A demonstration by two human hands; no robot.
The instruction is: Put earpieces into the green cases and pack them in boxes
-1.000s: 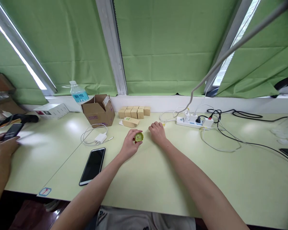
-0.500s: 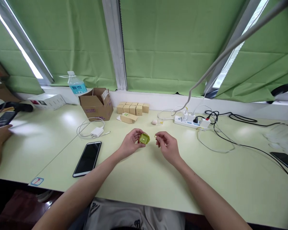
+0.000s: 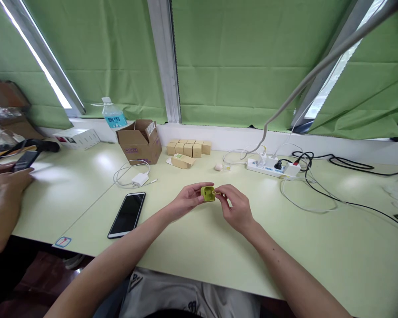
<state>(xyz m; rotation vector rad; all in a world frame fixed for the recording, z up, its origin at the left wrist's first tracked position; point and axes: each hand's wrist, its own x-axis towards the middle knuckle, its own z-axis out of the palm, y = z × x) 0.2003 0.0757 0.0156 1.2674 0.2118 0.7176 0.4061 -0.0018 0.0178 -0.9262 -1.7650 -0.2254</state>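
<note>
My left hand (image 3: 188, 201) holds a small yellow-green case (image 3: 207, 194) by its left side, its hollow inside facing me. At the case's right edge, my right hand (image 3: 235, 206) pinches a small yellowish piece (image 3: 216, 193), too small to make out well. Both hands are just above the pale table (image 3: 199, 247). Behind them lie a small pinkish object (image 3: 218, 167), an opened small carton (image 3: 182, 161) and a group of small tan boxes (image 3: 188, 149).
A phone (image 3: 127, 215) and a white charger (image 3: 139, 179) lie left, before a cardboard box (image 3: 139, 141) and bottle (image 3: 114, 115). A power strip (image 3: 268, 168) with cables is at right. Another person's hands (image 3: 15, 176) hold a phone at far left.
My right hand has brought its small piece up to the case. The case has turned in my left hand. The camera view has shifted slightly left.
</note>
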